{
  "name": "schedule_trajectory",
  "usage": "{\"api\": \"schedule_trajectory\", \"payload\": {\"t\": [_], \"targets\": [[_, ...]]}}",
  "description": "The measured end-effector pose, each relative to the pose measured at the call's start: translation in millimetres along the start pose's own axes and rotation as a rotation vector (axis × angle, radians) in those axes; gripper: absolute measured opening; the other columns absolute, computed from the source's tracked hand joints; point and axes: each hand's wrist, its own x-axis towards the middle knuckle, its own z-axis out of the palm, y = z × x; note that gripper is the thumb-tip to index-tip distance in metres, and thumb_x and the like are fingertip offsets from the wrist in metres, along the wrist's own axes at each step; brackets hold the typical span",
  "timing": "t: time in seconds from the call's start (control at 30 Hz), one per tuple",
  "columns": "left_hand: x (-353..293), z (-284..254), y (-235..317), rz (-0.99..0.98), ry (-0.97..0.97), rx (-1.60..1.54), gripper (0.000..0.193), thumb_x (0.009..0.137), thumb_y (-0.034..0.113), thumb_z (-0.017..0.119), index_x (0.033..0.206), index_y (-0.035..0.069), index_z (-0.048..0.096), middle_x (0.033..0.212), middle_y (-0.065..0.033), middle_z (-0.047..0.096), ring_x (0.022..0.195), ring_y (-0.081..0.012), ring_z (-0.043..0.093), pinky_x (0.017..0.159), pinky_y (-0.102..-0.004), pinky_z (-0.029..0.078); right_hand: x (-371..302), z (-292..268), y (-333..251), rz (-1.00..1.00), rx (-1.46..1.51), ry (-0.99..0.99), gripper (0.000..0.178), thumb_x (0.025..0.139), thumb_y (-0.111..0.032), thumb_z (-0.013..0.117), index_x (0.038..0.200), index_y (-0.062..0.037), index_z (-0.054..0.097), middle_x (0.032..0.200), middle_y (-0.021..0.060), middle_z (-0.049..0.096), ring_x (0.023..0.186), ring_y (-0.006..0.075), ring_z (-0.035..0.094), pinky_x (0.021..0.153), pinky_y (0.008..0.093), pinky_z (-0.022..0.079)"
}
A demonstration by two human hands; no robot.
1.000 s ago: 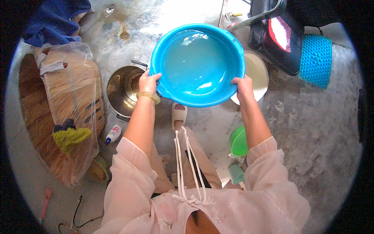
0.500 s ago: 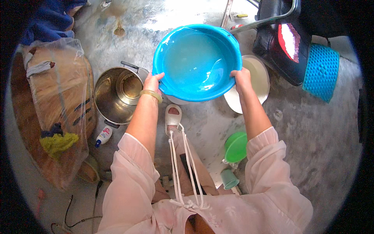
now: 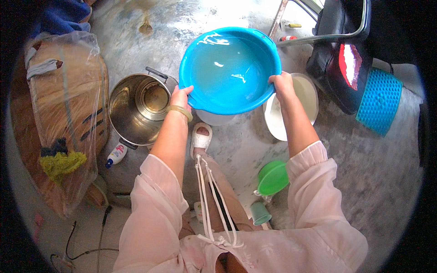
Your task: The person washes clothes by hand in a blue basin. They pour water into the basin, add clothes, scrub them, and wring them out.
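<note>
Lying at the left, a brown board (image 3: 75,104) is showing through clear plastic film (image 3: 59,200), and a yellow-green cloth (image 3: 63,164) is resting on its near part. To the right, a white bottle (image 3: 118,153) is lying just beside an open metal pot (image 3: 122,109). The left hand (image 3: 180,97) is gripping the left rim of a blue basin (image 3: 230,109) — its thumb is pressing from above, but I cannot tell about the other fingers, hidden below. The basin is staying at the far middle, and liquid (image 3: 218,82) is shining inside it. Nearer, a teal cup (image 3: 261,215) and a green bowl (image 3: 273,178) are resting. The right hand (image 3: 283,84) is gripping the right rim likewise — thumb above, remaining fingers hidden. Behind its forearm, a pale basin (image 3: 276,122) is sitting. At the right, a bumpy blue mat (image 3: 380,101) is standing beside a black padded seat (image 3: 334,86).
</note>
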Motion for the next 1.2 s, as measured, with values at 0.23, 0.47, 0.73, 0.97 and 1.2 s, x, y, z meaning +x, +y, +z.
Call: {"api": "schedule_trajectory", "payload": {"t": [0.23,0.47,0.73,0.97,1.2], "targets": [[9,-5,6,-0.050,0.072,0.106,0.051,0.081,0.009,0.054,0.128,0.002,0.034,0.126,-0.0150,0.043,0.114,-0.0293,0.044,0.087,-0.0508,0.042,17,14,-4,0.027,-0.012,-0.010,0.014,0.059,0.004,0.056,0.073,0.0040,0.057,0.059,0.0101,0.055,0.044,0.0194,0.050,0.038,0.0322,0.038],[-27,9,38,-0.090,0.002,0.127,0.082,0.079,0.010,0.059,0.141,0.007,0.005,0.143,-0.0127,0.019,0.130,-0.0251,0.022,0.090,-0.0537,0.036,18,41,-23,0.024,-0.151,0.072,0.009,0.060,0.002,0.056,0.068,0.0050,0.056,0.057,0.0128,0.055,0.043,0.0219,0.052,0.037,0.0343,0.038],[-33,6,34,-0.057,-0.050,0.099,0.077,0.080,0.012,0.057,0.138,-0.001,0.010,0.145,-0.0132,0.015,0.132,-0.0247,0.019,0.095,-0.0524,0.033,36,61,-37,-0.018,-0.364,0.157,0.013,0.060,-0.003,0.057,0.067,0.0081,0.059,0.061,0.0172,0.059,0.049,0.0258,0.058,0.044,0.0378,0.044],[-35,7,43,-0.011,-0.115,0.154,0.071,0.080,0.012,0.057,0.137,-0.002,0.017,0.144,-0.0155,0.018,0.130,-0.0270,0.024,0.098,-0.0460,0.032,43,84,-49,0.019,-0.468,0.165,0.018,0.062,-0.007,0.056,0.071,0.0086,0.061,0.065,0.0195,0.061,0.056,0.0280,0.062,0.051,0.0381,0.048],[-32,9,46,0.013,-0.138,0.223,0.070,0.080,0.015,0.059,0.138,0.002,0.020,0.141,-0.0189,0.021,0.127,-0.0283,0.029,0.099,-0.0418,0.030,52,105,-52,0.004,-0.630,0.195,0.026,0.065,-0.011,0.055,0.083,0.0054,0.064,0.085,0.0234,0.063,0.081,0.0338,0.063,0.073,0.0390,0.049]]}}
